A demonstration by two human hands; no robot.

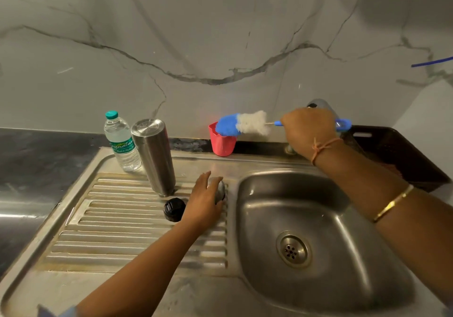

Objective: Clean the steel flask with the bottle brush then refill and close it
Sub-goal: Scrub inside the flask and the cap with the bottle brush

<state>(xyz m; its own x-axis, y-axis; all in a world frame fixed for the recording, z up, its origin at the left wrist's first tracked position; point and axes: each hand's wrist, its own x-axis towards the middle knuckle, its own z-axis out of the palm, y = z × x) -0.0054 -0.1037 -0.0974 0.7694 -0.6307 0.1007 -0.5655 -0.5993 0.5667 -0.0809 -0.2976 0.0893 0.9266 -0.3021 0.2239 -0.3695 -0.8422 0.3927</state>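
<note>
The steel flask (154,155) stands on the ribbed drainboard (122,231) with a closed flat end facing up. A black inner cap (174,209) lies just in front of it. To the right of that cap, my left hand (203,201) curls over a rounded steel lid (220,191) near the basin's edge. My right hand (306,133) grips the blue handle of the bottle brush (245,123) and holds it level. Its blue and white head hovers at the rim of a red cup (221,144) by the wall.
A plastic water bottle (121,142) with a teal cap stands left of the flask. The steel sink basin (318,218) with its drain lies on the right. A tap (321,106) sits behind my right hand. A dark basket (404,155) stands at the far right.
</note>
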